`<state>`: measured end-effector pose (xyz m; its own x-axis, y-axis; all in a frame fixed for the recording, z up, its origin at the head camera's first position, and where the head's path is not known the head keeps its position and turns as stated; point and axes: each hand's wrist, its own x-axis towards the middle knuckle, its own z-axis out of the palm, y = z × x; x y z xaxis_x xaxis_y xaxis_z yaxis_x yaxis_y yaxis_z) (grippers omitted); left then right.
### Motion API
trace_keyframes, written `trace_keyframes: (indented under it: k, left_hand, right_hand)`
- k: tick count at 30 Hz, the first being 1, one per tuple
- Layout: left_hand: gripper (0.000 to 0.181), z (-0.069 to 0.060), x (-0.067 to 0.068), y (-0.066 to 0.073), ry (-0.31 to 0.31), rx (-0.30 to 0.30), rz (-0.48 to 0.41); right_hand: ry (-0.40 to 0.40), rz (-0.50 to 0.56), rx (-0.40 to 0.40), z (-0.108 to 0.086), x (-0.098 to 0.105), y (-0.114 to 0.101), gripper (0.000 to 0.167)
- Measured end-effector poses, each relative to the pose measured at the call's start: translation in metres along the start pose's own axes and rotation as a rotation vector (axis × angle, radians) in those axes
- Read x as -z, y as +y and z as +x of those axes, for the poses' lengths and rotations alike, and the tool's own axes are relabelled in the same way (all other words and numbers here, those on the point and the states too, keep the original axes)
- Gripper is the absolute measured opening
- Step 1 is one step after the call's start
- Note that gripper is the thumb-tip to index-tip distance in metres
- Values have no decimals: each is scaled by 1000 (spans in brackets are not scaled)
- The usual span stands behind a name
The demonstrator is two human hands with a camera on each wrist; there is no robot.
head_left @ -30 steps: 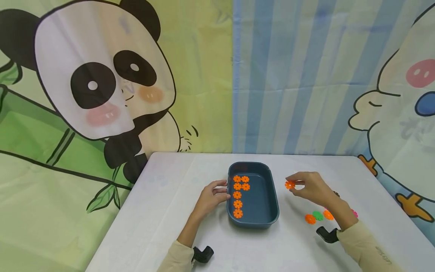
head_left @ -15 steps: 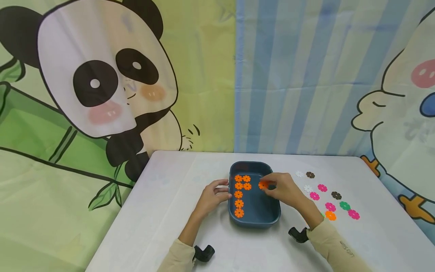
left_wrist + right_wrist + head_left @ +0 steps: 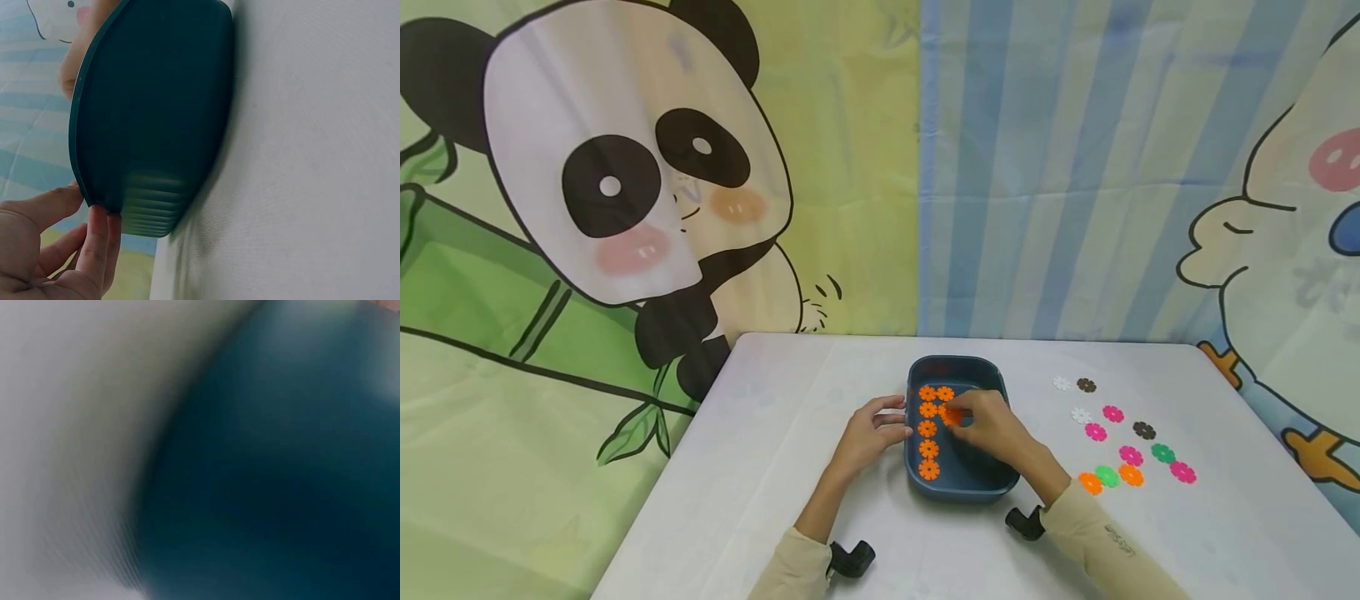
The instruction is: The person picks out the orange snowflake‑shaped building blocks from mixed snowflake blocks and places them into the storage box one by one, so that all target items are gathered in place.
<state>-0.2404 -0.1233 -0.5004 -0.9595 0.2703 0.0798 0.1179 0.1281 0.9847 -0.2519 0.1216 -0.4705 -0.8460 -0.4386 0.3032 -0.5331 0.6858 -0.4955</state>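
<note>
A dark blue rectangular tray (image 3: 961, 493) stands on the white table. My left hand (image 3: 863, 437) pinches its left rim; in the left wrist view the fingers of that left hand (image 3: 59, 247) meet the tray's outer wall (image 3: 150, 112) at a corner. Inside the tray, a column of orange flower-shaped pieces (image 3: 928, 449) lies along the left side, with a second short column beside it at the far end. My right hand (image 3: 994, 427) reaches over the right rim and pinches another orange flower-shaped piece (image 3: 951, 416) by that second column. The right wrist view is blurred and shows mostly tray wall.
Right of the tray lie loose flower-shaped pieces: white (image 3: 1081, 416), brown (image 3: 1144, 431), pink (image 3: 1112, 413), green (image 3: 1162, 453) and orange (image 3: 1131, 475). Each wrist carries a black camera mount (image 3: 852, 559). Behind the table (image 3: 805, 375) hangs a cartoon-printed curtain (image 3: 850, 167).
My right hand has carried the orange flower-shaped piece leftward from beside the tray, over its rim, to the second column inside. The left hand has stayed at the left rim.
</note>
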Motion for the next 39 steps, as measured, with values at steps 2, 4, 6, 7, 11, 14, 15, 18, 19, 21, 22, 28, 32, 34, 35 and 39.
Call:
trace_keyframes:
  k: [2, 4, 6, 7, 11, 14, 15, 18, 19, 21, 22, 28, 32, 34, 35, 39]
  left_hand:
    - [55, -2, 0, 5, -5, -7, -8]
    - [56, -5, 0, 15, -17, -2, -18]
    - [57, -6, 0, 19, -30, 1, -23]
    - [57, -6, 0, 20, -34, -2, -30]
    - [58, 0, 0, 7, -29, 1, -24]
    - [57, 1, -1, 4, -18, -4, -11]
    - [57, 1, -1, 4, -14, -4, -7]
    - [55, 0, -1, 5, -6, -9, -2]
    - [54, 0, -1, 5, -4, -10, -1]
    - [54, 0, -1, 6, -1, -12, 3]
    - [54, 0, -1, 7, -1, -14, 5]
    - [55, 0, -1, 6, 1, -9, 9]
    - [55, 0, -1, 4, 4, -3, 10]
    - [56, -1, -1, 3, 4, -3, 11]
    - [57, -1, -1, 2, 4, -3, 10]
    - [58, -3, 0, 6, -4, -1, 3]
  right_hand:
    - [-7, -12, 4, 2, -3, 0, 32]
    - [-14, -25, 0, 3, -6, 1, 31]
    - [-21, -40, 5, 4, -8, 1, 29]
    - [-22, -45, 7, 5, -9, 1, 29]
    - [-36, -63, 18, 6, -12, 0, 26]
    - [-51, -77, 17, 6, -14, 0, 25]
    - [-55, -82, 15, 6, -14, 0, 25]
    - [-66, -96, 9, 7, -16, 0, 26]
    - [-69, -99, 7, 8, -16, 0, 26]
    - [-74, -105, 8, 8, -17, 0, 26]
    - [-76, -109, 9, 8, -18, 1, 26]
    - [-80, -133, 27, 9, -22, 4, 25]
    - [-85, -128, 48, 9, -24, 4, 24]
    - [-86, -120, 53, 8, -24, 4, 25]
    - [-86, -116, 56, 8, -25, 4, 25]
    - [-89, -117, 56, 8, -24, 3, 26]
